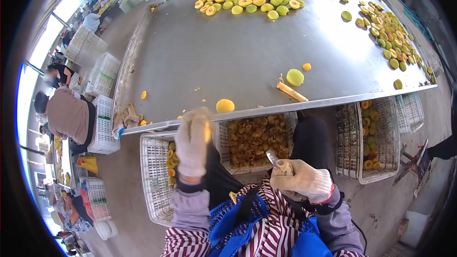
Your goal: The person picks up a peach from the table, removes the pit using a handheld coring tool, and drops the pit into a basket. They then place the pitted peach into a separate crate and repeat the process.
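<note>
My left hand (192,143), in a white glove and blurred by motion, is over the table's near edge and the left crate. A yellow fruit piece (207,132) shows at its fingers. My right hand (302,180), also gloved, is closed around a small tool with a short metal blade (273,159), in front of my lap. Near the edge of the metal table (200,62) lie a yellow fruit half (225,105), a green fruit half (295,77), a small orange piece (307,67) and a wooden-looking stick (292,92).
Fruit halves lie heaped at the table's back (252,2) and right (392,38). Below the near edge stand a left crate (154,185), a middle crate of brown scraps (257,143) and a right crate (376,176). A person (69,114) sits at the left beside stacked crates.
</note>
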Motion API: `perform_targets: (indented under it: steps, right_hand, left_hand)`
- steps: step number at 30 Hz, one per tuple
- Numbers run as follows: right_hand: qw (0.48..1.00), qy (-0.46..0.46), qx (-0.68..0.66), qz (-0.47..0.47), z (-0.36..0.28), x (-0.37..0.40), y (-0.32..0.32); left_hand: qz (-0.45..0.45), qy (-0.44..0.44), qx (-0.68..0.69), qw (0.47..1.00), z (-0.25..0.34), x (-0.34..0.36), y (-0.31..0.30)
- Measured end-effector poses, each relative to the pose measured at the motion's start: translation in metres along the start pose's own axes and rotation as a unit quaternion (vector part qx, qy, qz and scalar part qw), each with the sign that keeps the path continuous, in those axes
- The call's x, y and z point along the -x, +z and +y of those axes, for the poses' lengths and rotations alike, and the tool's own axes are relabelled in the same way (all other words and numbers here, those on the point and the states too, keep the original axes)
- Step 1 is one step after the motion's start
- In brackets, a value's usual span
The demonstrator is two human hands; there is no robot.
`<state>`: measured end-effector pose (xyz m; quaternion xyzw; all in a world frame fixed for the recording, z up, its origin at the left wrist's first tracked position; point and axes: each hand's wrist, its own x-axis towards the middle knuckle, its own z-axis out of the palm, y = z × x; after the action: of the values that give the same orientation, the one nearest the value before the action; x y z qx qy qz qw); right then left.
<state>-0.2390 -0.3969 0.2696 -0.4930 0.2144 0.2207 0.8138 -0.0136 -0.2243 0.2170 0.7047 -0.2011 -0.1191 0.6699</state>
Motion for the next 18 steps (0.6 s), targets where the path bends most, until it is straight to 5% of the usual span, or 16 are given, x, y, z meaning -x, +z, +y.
perform_targets:
  steps: [1,2,4,5,7,9,13,15,16,17,18]
  right_hand:
    - [0.999,0.003,0.012,0.034,0.001,0.0,-0.002]
    - [0.997,0.005,0.024,0.068,0.002,-0.001,-0.003]
    - [0.997,0.032,0.044,0.055,0.0,-0.013,-0.008]
    - [0.995,0.027,0.071,0.058,0.0,-0.018,-0.005]
    - [0.986,0.003,0.137,0.097,-0.008,-0.026,0.008]
    - [0.983,-0.001,0.145,0.112,-0.009,-0.03,0.008]
    - [0.973,-0.049,0.14,0.176,-0.003,-0.03,0.003]
    - [0.973,-0.059,0.124,0.188,-0.001,-0.029,0.002]
    - [0.957,-0.076,0.167,0.224,-0.001,-0.03,0.003]
    - [0.939,-0.091,0.208,0.259,-0.001,-0.032,0.005]
    - [0.94,-0.089,0.206,0.257,-0.001,-0.035,0.006]
  left_hand:
    - [0.025,0.008,-0.331,0.943,-0.001,-0.012,-0.025]
    - [-0.012,0.109,-0.545,0.831,-0.013,-0.025,-0.05]
    - [0.014,0.286,-0.716,0.637,-0.024,-0.034,-0.062]
    - [0.014,0.286,-0.718,0.635,-0.02,-0.043,-0.053]
    - [-0.101,0.037,-0.525,0.844,-0.016,-0.063,-0.015]
    - [-0.153,-0.081,-0.601,0.78,-0.004,-0.082,0.03]
    - [-0.236,-0.148,-0.636,0.72,-0.039,-0.121,0.058]
    - [-0.256,-0.106,-0.428,0.86,-0.053,-0.127,0.047]
    - [-0.258,-0.104,-0.43,0.859,-0.056,-0.125,0.047]
    - [-0.274,-0.165,-0.138,0.937,-0.059,-0.117,0.045]
    - [-0.262,-0.213,0.167,0.926,-0.062,-0.106,0.041]
